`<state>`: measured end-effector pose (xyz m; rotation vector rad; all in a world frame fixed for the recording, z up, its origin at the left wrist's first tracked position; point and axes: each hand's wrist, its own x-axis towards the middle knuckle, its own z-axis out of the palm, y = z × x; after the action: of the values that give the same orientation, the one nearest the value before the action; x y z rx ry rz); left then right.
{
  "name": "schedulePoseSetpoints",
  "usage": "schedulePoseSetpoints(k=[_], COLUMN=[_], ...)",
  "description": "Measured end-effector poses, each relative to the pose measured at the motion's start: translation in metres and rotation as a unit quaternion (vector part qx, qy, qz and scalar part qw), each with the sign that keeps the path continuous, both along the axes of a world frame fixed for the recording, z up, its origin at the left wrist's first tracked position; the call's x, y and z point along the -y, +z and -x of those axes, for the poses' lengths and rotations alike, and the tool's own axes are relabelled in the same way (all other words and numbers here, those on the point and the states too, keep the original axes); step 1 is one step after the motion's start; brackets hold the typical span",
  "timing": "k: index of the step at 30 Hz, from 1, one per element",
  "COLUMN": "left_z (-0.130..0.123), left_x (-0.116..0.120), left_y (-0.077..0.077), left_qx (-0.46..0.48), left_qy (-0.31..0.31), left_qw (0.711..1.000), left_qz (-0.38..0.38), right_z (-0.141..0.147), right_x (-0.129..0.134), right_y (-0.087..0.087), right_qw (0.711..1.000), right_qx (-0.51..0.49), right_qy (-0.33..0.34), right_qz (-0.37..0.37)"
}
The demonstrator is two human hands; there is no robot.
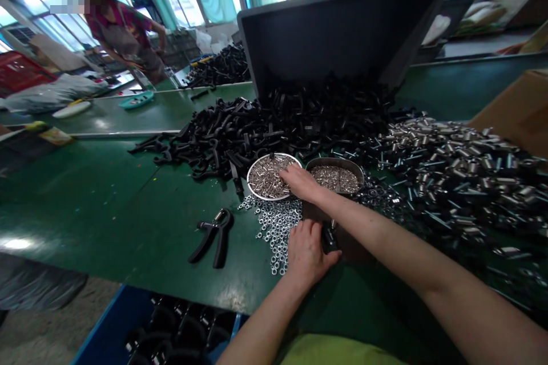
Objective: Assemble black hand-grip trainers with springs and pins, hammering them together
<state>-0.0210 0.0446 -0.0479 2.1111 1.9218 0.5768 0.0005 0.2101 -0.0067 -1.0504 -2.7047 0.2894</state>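
Observation:
My right hand (pixel 301 182) reaches over a white-rimmed bowl (pixel 249 187) of small metal pins (pixel 269 175). Its fingertips are together among the pins; whether they pinch one is too small to see. Closer to me, my left hand (pixel 309 251) is closed around a black plastic part (pixel 329 238), mostly hidden by the fingers. Loose silver nuts (pixel 278 228) lie scattered beside that hand. To the left rests a black hand grip exerciser (pixel 217 236) with a metal spring at its bend. Under my right forearm stands a second metal container (pixel 362 174) of small pins.
Black plastic handles (pixel 222 131) spill from a tilted grey bin (pixel 342 28). Springs and bolts (pixel 462 177) heap at right, near a cardboard box (pixel 514 108). A blue crate (pixel 115 325) holding black grips stands below the green table (pixel 107 205). Another person (pixel 124 28) stands beyond.

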Motion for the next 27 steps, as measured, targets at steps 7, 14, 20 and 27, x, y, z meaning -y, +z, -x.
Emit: schedulePoseSetpoints(k=[7, 14, 20, 27], left_z=[0.003, 0.004, 0.002, 0.003], left_x=[-0.002, -0.005, -0.005, -0.002], left_y=[0.002, 0.001, 0.001, -0.002], left_qx=[0.023, 0.025, 0.013, 0.015], left_qy=[-0.007, -0.009, -0.011, -0.039], left_qw=[1.0, 1.0, 1.0, 0.999], left_qz=[0.011, 0.017, 0.01, -0.015], right_z=[-0.072, -0.127, -0.122, -0.127], right_x=[0.036, 0.079, 0.091, 0.107], right_y=[0.007, -0.036, -0.042, -0.042], right_qw=[0.986, 0.978, 0.998, 0.997], right_qx=[-0.126, -0.167, -0.063, -0.047], right_qy=[-0.042, -0.044, -0.013, -0.009], right_qz=[0.099, 0.118, -0.012, -0.061])
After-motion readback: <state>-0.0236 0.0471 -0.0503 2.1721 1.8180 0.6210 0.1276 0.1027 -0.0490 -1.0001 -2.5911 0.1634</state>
